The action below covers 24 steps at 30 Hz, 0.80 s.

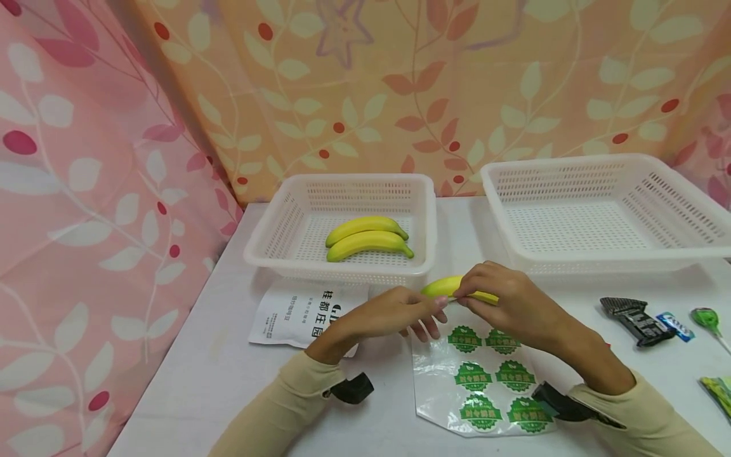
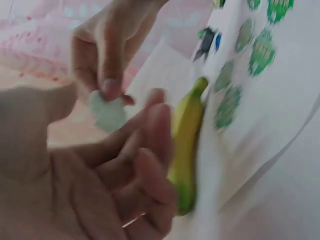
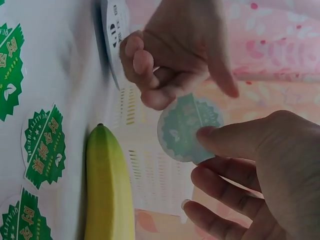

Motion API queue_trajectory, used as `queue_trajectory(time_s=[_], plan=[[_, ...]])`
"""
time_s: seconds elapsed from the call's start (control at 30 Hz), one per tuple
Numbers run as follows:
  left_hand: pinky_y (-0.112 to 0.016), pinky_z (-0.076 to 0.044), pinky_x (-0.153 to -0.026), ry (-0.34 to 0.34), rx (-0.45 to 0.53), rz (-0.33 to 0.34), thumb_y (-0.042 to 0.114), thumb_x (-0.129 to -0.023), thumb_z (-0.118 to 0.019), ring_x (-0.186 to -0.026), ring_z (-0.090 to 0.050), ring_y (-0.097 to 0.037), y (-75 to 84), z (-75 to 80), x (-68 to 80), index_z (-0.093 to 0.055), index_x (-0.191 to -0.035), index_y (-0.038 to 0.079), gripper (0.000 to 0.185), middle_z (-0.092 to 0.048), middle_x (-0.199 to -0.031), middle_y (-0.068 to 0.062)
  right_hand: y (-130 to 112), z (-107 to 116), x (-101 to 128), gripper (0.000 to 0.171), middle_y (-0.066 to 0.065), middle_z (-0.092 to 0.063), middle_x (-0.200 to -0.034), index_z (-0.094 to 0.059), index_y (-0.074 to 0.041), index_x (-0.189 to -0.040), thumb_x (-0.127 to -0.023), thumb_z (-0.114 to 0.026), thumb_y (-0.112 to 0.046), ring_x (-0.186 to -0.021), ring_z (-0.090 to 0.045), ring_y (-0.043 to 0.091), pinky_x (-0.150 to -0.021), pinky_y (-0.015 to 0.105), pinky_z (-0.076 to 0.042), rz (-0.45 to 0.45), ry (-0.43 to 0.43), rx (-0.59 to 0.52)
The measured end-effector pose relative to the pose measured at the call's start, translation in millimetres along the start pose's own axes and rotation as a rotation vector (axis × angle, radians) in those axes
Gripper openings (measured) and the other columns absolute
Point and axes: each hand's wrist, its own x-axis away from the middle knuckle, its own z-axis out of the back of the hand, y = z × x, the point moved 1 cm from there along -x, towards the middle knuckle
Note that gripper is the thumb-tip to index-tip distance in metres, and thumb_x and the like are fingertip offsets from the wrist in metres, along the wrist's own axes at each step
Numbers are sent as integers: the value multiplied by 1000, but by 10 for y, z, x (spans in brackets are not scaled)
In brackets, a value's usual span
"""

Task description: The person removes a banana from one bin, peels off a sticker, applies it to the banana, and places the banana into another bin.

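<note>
One round green sticker point(image 3: 189, 127) sits mid-frame in the right-wrist view, pinched by the right hand point(image 1: 505, 301); the left hand point(image 1: 394, 314) hovers beside it with loosely curled fingers gripping nothing. One banana point(image 1: 451, 287) lies just behind the hands at picture centre. Six stickers remain on the sheet point(image 1: 485, 374) below. Two bananas point(image 1: 368, 238) rest in the left basket point(image 1: 342, 190); a second basket point(image 1: 599, 171) stands upper right.

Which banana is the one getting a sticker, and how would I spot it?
Find the smaller white basket on the left of the table. Just in front of it, two hands meet above a sheet of green stickers. The banana lies there on the table, unlike the two bananas lying inside the basket.
</note>
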Motion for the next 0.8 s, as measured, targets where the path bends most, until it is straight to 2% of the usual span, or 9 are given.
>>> queue_trajectory(time_s=[0.07,0.13,0.23,0.33,0.43,0.53,0.67,0.8], plan=[[-33,-52,-76,23,93,20,54,-111,-46,-87,-75,-16,-34,-39,-48,-76,-122,5,59,-78,-95,2,5,4,3,34,-12,-70,-99,-80,-20,-94,-76,-89,7,-93,-64,7,-85,8,-50,13,-12,-1],[-31,-50,-73,73,155,27,49,-111,-50,-84,-73,-15,-66,-75,-85,-76,-120,3,54,-78,-94,0,11,4,8,35,-13,-69,-100,-80,-21,-93,-74,-90,6,-93,-64,7,-85,8,-49,28,-32,8],[-28,-48,-68,165,170,12,38,-108,-61,-80,-71,-14,-107,-106,-123,-75,-113,2,39,-77,-93,-4,16,3,17,35,-14,-69,-101,-80,-23,-94,-74,-92,3,-94,-64,6,-84,11,-52,22,-83,15],[-25,-48,-68,253,119,-26,28,-102,-70,-78,-68,-12,-133,-121,-138,-77,-103,5,24,-77,-90,-3,21,14,24,34,-15,-69,-103,-81,-25,-98,-77,-93,-1,-95,-65,7,-83,21,-58,-44,-148,-9],[-25,-49,-69,319,50,-61,25,-99,-74,-77,-67,-10,-149,-139,-145,-79,-96,12,14,-78,-85,3,34,35,28,27,-15,-69,-102,-80,-23,-105,-84,-90,-10,-93,-65,7,-81,31,-60,-172,-190,-45],[-24,-50,-69,358,2,-95,25,-99,-77,-78,-68,-9,-155,-162,-153,-81,-95,16,11,-77,-83,8,59,49,23,19,-15,-68,-97,-78,-19,-109,-92,-85,-21,-88,-63,5,-79,33,-59,-301,-201,-36],[-24,-52,-74,379,-50,-125,27,-98,-79,-85,-70,-7,-154,-188,-158,-82,-103,15,14,-78,-89,10,105,55,26,9,-13,-68,-93,-78,-17,-103,-96,-80,-21,-86,-62,6,-76,28,-57,-398,-213,-37],[-25,-56,-87,409,-175,-169,27,-97,-79,-101,-71,-9,-151,-218,-171,-79,-122,9,31,-79,-110,1,156,79,48,2,-6,-70,-99,-74,-16,-99,-98,-77,-15,-92,-66,16,-79,34,-59,-450,-190,-63]])
